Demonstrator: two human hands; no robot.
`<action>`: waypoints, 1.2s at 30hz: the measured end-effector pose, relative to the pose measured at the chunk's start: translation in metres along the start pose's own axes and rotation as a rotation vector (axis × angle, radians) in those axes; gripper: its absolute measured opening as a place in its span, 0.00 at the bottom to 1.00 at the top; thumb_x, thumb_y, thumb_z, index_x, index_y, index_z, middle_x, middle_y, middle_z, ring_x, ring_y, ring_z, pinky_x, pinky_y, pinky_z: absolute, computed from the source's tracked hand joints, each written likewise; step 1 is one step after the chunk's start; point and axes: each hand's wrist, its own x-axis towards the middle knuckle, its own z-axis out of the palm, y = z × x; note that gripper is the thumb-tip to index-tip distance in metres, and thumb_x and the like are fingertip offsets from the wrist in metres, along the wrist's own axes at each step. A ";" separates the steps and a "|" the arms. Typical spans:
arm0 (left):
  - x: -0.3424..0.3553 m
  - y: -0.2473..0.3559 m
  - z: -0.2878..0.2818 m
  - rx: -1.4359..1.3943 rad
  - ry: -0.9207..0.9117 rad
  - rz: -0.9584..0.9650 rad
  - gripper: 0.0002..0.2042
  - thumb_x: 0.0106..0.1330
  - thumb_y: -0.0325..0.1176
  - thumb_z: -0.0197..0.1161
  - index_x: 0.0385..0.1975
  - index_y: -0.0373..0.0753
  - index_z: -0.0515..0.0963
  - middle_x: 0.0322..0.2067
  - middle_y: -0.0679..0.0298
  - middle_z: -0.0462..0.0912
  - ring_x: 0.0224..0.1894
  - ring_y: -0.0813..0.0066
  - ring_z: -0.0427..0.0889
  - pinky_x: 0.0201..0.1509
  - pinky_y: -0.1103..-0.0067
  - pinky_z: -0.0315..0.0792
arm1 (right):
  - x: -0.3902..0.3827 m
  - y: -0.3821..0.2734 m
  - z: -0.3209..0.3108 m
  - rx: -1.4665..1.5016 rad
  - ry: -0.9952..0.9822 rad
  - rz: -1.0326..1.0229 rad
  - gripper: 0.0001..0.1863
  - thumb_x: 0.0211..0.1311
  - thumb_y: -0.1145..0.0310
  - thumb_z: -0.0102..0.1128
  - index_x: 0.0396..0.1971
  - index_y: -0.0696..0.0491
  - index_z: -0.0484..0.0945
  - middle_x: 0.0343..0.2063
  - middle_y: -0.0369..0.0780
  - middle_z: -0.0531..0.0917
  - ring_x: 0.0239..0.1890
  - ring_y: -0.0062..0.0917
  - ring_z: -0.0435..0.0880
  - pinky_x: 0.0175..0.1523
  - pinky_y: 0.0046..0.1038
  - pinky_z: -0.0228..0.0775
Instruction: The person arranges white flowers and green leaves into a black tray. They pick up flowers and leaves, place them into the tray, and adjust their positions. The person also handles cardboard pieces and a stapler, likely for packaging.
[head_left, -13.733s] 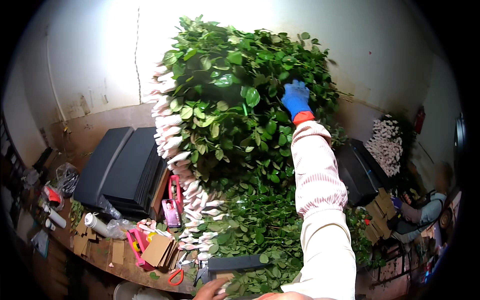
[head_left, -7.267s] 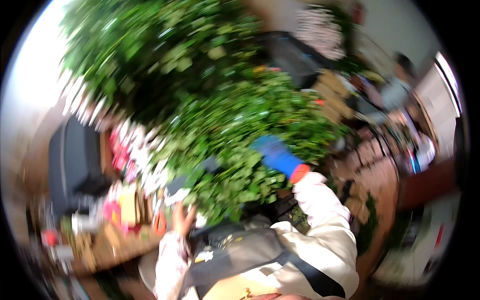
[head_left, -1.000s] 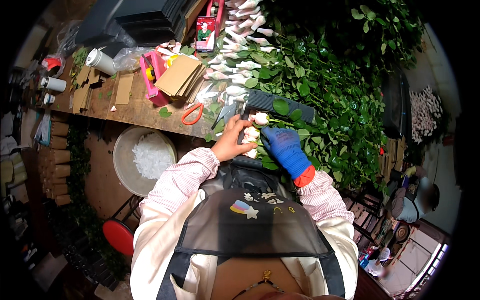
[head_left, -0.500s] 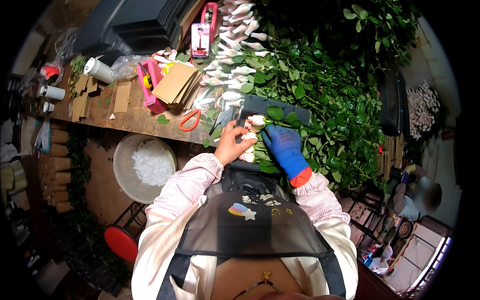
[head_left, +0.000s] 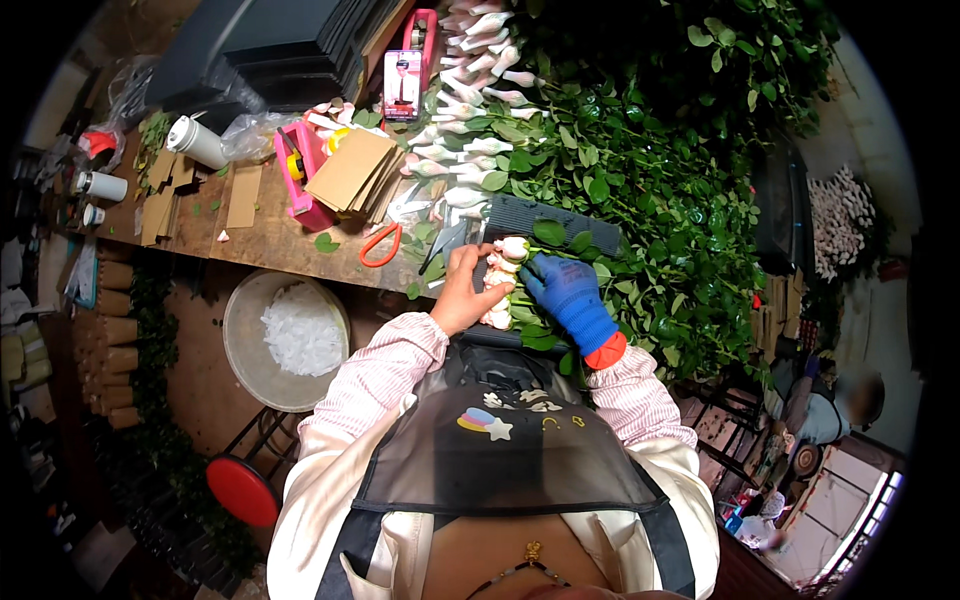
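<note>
A row of pale pink roses (head_left: 500, 282) lies in front of me, heads left and leafy stems right. My bare left hand (head_left: 465, 292) bends round the heads from the left, with fingertips at the upper blooms and thumb against a lower one. My right hand (head_left: 563, 290), in a blue knitted glove with a red cuff, is closed over the stems just behind the heads; its fingertips are partly hidden. Beneath and beyond the roses are dark ribbed pieces (head_left: 570, 228). Orange-handled scissors (head_left: 380, 246) lie left of them on the wooden table (head_left: 330, 262).
Many roses with white-sleeved heads (head_left: 462, 110) and dense foliage (head_left: 650, 210) cover the right. Cardboard pieces (head_left: 352, 172), a pink tape dispenser (head_left: 304, 180) and a white tumbler (head_left: 197, 142) stand left. Below are a white-filled bucket (head_left: 340, 372) and a red stool (head_left: 243, 491). Another person (head_left: 825, 410) is far right.
My left fingers have spread a little further up along the rose heads, and the blooms sit closer together. The gloved hand has shifted slightly downward on the stems.
</note>
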 end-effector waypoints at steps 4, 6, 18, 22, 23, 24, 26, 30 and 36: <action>0.011 -0.005 0.002 -0.024 -0.064 -0.147 0.34 0.55 0.44 0.77 0.61 0.39 0.72 0.55 0.51 0.64 0.63 0.57 0.63 0.68 0.71 0.60 | 0.000 0.000 0.002 -0.007 0.015 -0.031 0.13 0.64 0.54 0.58 0.33 0.49 0.78 0.27 0.42 0.85 0.30 0.40 0.85 0.35 0.42 0.75; 0.020 0.003 0.004 -0.028 0.017 -0.178 0.28 0.53 0.47 0.78 0.50 0.38 0.80 0.57 0.47 0.65 0.63 0.52 0.65 0.68 0.68 0.61 | -0.002 0.000 0.001 -0.045 -0.015 -0.009 0.12 0.65 0.55 0.57 0.33 0.49 0.78 0.27 0.43 0.85 0.31 0.40 0.85 0.35 0.41 0.75; 0.023 -0.004 0.006 0.131 0.051 -0.134 0.25 0.50 0.45 0.79 0.41 0.33 0.83 0.54 0.44 0.71 0.58 0.49 0.71 0.61 0.66 0.68 | -0.017 -0.007 -0.006 0.353 0.303 -0.105 0.22 0.62 0.74 0.58 0.58 0.51 0.77 0.53 0.47 0.81 0.53 0.44 0.80 0.57 0.39 0.74; 0.021 -0.002 0.004 0.078 0.033 -0.108 0.25 0.51 0.44 0.79 0.42 0.33 0.83 0.52 0.46 0.71 0.57 0.50 0.71 0.61 0.67 0.68 | -0.015 -0.009 0.008 0.234 0.345 -0.118 0.24 0.60 0.73 0.56 0.59 0.50 0.75 0.52 0.47 0.80 0.50 0.44 0.81 0.56 0.41 0.74; 0.020 -0.001 0.003 0.068 0.036 -0.109 0.25 0.51 0.44 0.79 0.43 0.33 0.83 0.51 0.46 0.71 0.56 0.50 0.71 0.60 0.67 0.68 | -0.015 -0.009 0.010 0.212 0.357 -0.127 0.24 0.60 0.73 0.55 0.59 0.50 0.74 0.51 0.46 0.81 0.50 0.43 0.81 0.55 0.40 0.74; 0.019 -0.001 0.002 0.059 0.039 -0.111 0.25 0.51 0.44 0.79 0.43 0.33 0.83 0.51 0.46 0.71 0.56 0.50 0.71 0.60 0.67 0.68 | -0.014 -0.009 0.011 0.191 0.369 -0.136 0.24 0.60 0.73 0.55 0.59 0.50 0.74 0.51 0.45 0.81 0.49 0.42 0.82 0.54 0.40 0.74; 0.023 0.000 0.002 0.084 0.023 -0.128 0.25 0.52 0.44 0.79 0.44 0.33 0.83 0.51 0.45 0.71 0.56 0.50 0.71 0.60 0.67 0.68 | -0.009 -0.004 0.010 0.168 0.269 -0.101 0.24 0.60 0.72 0.57 0.58 0.51 0.75 0.51 0.46 0.81 0.50 0.42 0.81 0.55 0.40 0.74; 0.020 0.000 0.002 0.196 0.087 0.025 0.21 0.53 0.40 0.78 0.40 0.32 0.82 0.38 0.59 0.69 0.42 0.68 0.71 0.46 0.75 0.68 | -0.001 -0.012 -0.007 0.011 0.135 -0.088 0.20 0.61 0.69 0.54 0.54 0.50 0.75 0.45 0.41 0.82 0.44 0.38 0.83 0.48 0.38 0.76; 0.021 0.005 0.006 0.246 0.109 -0.005 0.25 0.53 0.43 0.78 0.45 0.32 0.82 0.46 0.50 0.73 0.53 0.55 0.73 0.58 0.68 0.68 | 0.012 -0.006 -0.008 -0.076 0.053 -0.150 0.19 0.61 0.65 0.58 0.52 0.51 0.77 0.42 0.43 0.83 0.40 0.40 0.84 0.44 0.40 0.76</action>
